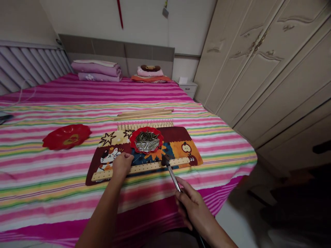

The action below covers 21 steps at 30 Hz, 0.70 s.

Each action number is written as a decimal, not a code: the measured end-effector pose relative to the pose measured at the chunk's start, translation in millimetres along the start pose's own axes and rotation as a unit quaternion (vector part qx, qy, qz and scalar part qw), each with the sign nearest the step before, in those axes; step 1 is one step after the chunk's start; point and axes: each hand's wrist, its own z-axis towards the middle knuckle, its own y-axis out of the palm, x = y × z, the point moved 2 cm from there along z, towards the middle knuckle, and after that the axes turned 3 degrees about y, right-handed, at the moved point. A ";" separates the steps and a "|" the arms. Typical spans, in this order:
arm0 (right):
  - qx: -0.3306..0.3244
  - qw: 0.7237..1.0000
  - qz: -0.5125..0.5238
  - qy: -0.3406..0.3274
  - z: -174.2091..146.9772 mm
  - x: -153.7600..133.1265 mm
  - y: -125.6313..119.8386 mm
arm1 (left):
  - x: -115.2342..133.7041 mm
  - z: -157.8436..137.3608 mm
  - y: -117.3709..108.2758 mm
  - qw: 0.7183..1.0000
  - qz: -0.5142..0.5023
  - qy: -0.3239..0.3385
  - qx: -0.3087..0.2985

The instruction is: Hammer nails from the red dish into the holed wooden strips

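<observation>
A wooden strip (pixel 147 167) with rows of small holes lies across a patterned mat (pixel 181 136); a few nails stand along its middle part. My left hand (pixel 122 165) is closed in a pinch just above the strip, left of its middle, with a thin nail (pixel 137 159) at the fingertips. My right hand (pixel 192 206) is wrapped round the handle of a hammer (pixel 173 177) with a dark head and a shiny metal shaft. The hammer head rests over the strip, right of its middle. Behind the strip, a red scalloped bowl (pixel 131 141) holds many loose nails (pixel 147 140).
Beyond the mat lies a strip bristling with upright nails (pixel 144 124), with bare wooden strips (pixel 144 113) behind it. A red scalloped plate (pixel 67 137) sits at left on the striped bed (pixel 38 168). Folded bedding (pixel 97 70) is at the headboard; wardrobes (pixel 258 58) stand right.
</observation>
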 end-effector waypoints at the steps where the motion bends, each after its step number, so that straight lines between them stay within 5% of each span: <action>1: 0.002 1.000 -0.001 0.000 0.0 0.2 0.5 | -3.6 -0.6 -1.4 1.000 -0.002 0.002 0.005; 8: 0.000 1.000 -0.011 0.008 0.2 -0.9 5.8 | 1.3 2.6 11.0 0.992 0.053 0.082 -0.085; 15: 0.004 1.000 -0.015 0.000 0.8 -0.9 5.1 | 2.9 9.1 5.6 0.989 0.073 0.095 -0.089; 18: -0.008 1.000 -0.021 0.002 1.9 -1.2 4.8 | -9.7 6.3 -4.9 0.990 -0.109 0.027 -0.084; 21: -0.018 0.999 -0.026 0.014 3.8 -0.8 5.3 | -16.6 -3.8 -9.4 0.922 -0.368 -0.052 -0.109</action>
